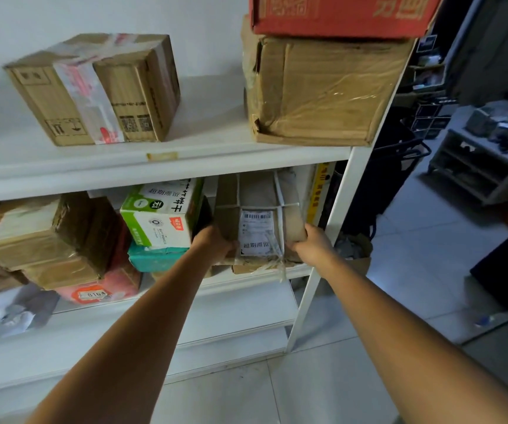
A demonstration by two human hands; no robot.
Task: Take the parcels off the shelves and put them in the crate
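Head camera looks down at white shelves full of parcels. Both arms reach out to one brown parcel [258,206] on the right side of the middle shelf [246,281]. The left hand [213,244] grips its lower left corner. The right hand [310,243] grips its right edge. On both hands the fingers are curled tight on the parcel, and most of them are hidden behind it. The parcel is tied with white straps and its bottom edge rests on the shelf.

A white label [257,234] on its front has a barcode at the top and big Chinese letters at the bottom. The small print is too blurry to read.

Just beside the left hand is a green and white box [162,215] with Chinese writing, on top of a teal box [154,258]. Lower left, a pink parcel [99,290] has an orange sticker that says 0164. On the top shelf [203,154] sit a taped brown box [93,90] and a big brown box [320,90] with a red box [338,13] on it.
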